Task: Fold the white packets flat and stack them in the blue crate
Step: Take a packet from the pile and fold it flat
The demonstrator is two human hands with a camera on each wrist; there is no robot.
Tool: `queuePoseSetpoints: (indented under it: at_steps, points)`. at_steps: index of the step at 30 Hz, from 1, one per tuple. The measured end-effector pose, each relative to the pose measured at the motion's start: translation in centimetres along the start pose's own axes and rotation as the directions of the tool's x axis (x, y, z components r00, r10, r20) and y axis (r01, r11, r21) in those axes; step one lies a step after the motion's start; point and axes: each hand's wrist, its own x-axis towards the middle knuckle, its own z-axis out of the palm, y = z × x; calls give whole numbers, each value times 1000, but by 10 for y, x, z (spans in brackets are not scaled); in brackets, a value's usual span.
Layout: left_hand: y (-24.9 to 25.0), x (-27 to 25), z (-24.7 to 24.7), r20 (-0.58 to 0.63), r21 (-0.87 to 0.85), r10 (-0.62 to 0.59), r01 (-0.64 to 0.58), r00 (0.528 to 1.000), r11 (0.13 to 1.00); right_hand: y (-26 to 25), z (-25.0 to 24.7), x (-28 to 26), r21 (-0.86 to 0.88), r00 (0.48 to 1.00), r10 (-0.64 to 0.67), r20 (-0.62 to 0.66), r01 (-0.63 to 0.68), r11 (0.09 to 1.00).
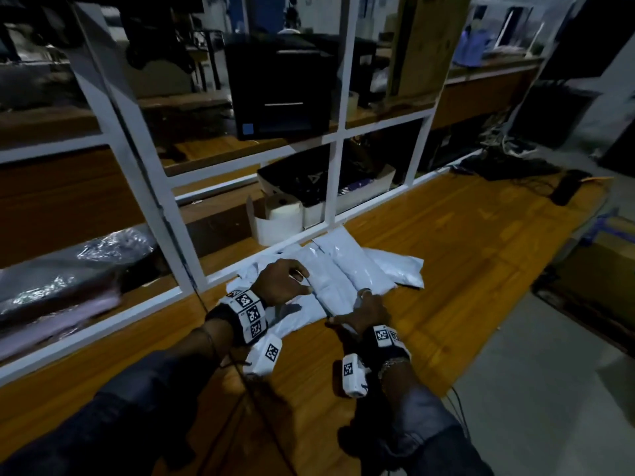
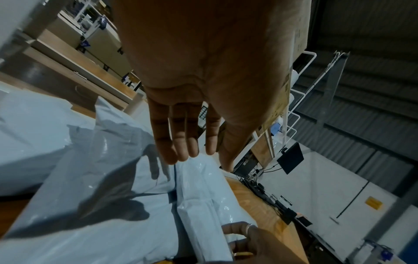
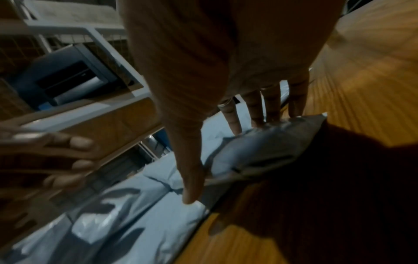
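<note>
Pile of white glossy plastic packets (image 1: 347, 269) lies on the orange-brown wooden worktop (image 1: 464, 242), against the white metal frame (image 1: 330, 187) at its back edge. Left hand (image 1: 280, 281) hovers over the nearest packet, grip apart, fingers (image 2: 178, 142) straight with tips just above the plastic. Right hand (image 1: 366, 312) holds that packet's near end: thumb (image 3: 190, 178) on one side, fingers on the other, grip clamped on the packets. Paper roll (image 1: 280, 214) stands behind the frame.
</note>
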Motion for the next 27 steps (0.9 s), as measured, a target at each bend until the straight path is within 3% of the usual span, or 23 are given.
queuePoseSetpoints:
  at_steps: [4,10,15,18,23,25,27]
  points:
    - [4,0,5,44,65,-39,36,998,997,-6,1,-8,-180,999,14,39,-7,984]
    - [-1,-16,-1,30,35,-31,30,999,999,4,-10,-24,-26,992,-100,-75,98,995]
    - [-17,-56,-12,-74,7,37,-37,997,999,0,-26,-61,-102,972,-225,-70,218,971]
    - [-27,-91,-18,-88,144,140,-127,986,981,-5,-25,-91,-102,950,-305,-63,298,949]
    - [-53,-150,-28,-74,409,317,-261,946,874,-34,4,-152,64,870,-483,105,478,876]
    - [-68,-184,-39,-25,454,280,-238,960,858,-50,21,-181,151,806,-541,239,519,841]
    - [-81,-232,-52,41,441,144,-147,989,885,-66,40,-211,217,732,-576,364,534,817]
